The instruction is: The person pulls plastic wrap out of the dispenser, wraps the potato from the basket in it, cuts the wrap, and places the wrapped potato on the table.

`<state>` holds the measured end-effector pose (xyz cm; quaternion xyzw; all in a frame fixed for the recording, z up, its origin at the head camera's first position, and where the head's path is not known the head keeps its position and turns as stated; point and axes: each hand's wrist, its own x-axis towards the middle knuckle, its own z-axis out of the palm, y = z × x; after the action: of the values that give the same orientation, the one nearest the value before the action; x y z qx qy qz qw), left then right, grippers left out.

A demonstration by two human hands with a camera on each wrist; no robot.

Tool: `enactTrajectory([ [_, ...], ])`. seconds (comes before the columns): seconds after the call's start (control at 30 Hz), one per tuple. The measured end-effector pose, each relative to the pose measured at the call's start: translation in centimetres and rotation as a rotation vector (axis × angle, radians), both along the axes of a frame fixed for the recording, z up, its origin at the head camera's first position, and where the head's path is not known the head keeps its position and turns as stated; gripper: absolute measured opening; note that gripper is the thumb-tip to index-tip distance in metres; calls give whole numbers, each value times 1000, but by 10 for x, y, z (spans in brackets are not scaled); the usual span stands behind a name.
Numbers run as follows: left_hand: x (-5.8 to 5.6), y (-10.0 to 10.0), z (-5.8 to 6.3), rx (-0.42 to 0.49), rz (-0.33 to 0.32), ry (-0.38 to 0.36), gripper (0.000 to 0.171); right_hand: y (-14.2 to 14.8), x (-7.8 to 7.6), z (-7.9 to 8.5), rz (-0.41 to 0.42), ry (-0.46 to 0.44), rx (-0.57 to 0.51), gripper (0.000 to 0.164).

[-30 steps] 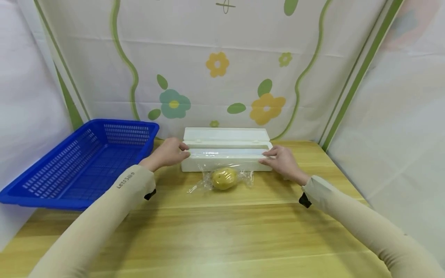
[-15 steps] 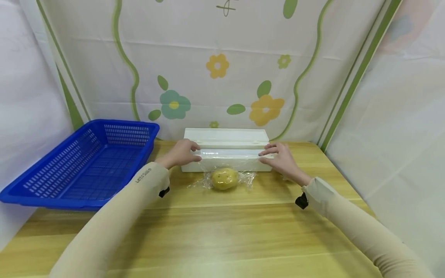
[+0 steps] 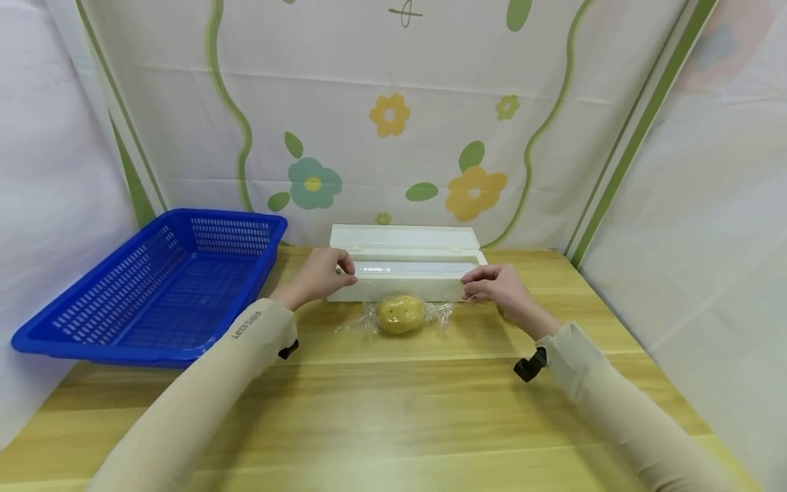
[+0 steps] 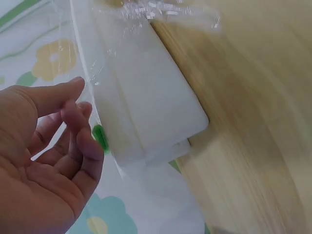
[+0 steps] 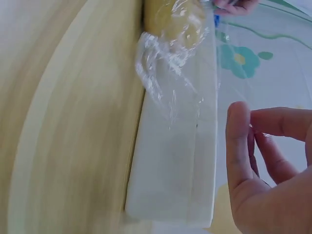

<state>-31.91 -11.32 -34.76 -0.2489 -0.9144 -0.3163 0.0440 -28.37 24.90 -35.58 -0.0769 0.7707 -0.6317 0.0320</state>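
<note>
A white cling film dispenser box (image 3: 402, 290) with its lid tipped back stands at the rear of the table. Right before it lies a potato (image 3: 401, 314) wrapped in clear cling film (image 3: 439, 313), loose ends sticking out at both sides. My left hand (image 3: 321, 273) is at the box's left end, thumb and index finger pinching the film's edge. At the right end my right hand (image 3: 501, 292) pinches the film between thumb and fingertips. In the right wrist view, a shiny scrap of film shows behind the index finger. The film between the hands is nearly invisible.
A blue plastic basket (image 3: 279, 236) with slotted walls stands at the left of the wooden table (image 3: 393, 417). Behind the box hangs a white cloth wall (image 3: 344, 89) printed with flowers, and more white cloth closes both sides.
My left hand has shifted right along the box. The fingertips of both hands have drawn together into a pinch, and my right hand has come slightly lower. Box and potato stay put.
</note>
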Motion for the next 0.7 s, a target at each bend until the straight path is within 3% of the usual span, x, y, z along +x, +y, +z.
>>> enactTrajectory([
  [0.3,27,-1,-9,145,-52,-20,7,-3,19,-1,56,-62,-209,34],
  [0.5,38,-10,-16,163,-39,-26,10,-1,27,-9,45,-117,-320,29],
  [0.6,42,-9,-20,178,-31,-40,18,-1,26,-16,-5,-145,-283,33],
  [0.7,45,-7,-22,160,-18,-40,22,-2,25,-21,-49,-133,-103,36],
])
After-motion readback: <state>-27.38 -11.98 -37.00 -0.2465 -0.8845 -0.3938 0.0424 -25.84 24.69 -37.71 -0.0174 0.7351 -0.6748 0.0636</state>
